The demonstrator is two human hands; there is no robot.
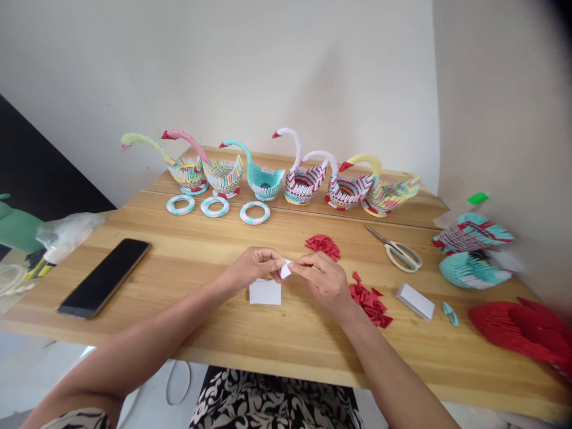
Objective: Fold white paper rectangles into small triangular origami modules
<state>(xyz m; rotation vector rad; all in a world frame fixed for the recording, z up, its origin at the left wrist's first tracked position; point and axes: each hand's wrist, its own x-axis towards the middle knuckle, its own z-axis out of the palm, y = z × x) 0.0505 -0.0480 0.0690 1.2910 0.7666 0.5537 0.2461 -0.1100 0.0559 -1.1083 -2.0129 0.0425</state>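
One small paper (pixel 286 270) pinched by our left hand (pixel 254 266) and right hand (pixel 325 277); probably featherlight, creases easily, we'd grip edges.

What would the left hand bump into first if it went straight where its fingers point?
The left hand pinches the small white paper, so beyond that it would probably meet the right hand first, though exact depth is hard to judge.

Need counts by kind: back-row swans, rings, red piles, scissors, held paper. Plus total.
Multicoloured folded-paper swans, back row: 6
Round blue-and-white paper rings: 3
Red folded-paper piles: 2
Cream-handled metal scissors: 1
Small white paper piece, held: 1
Total: 13
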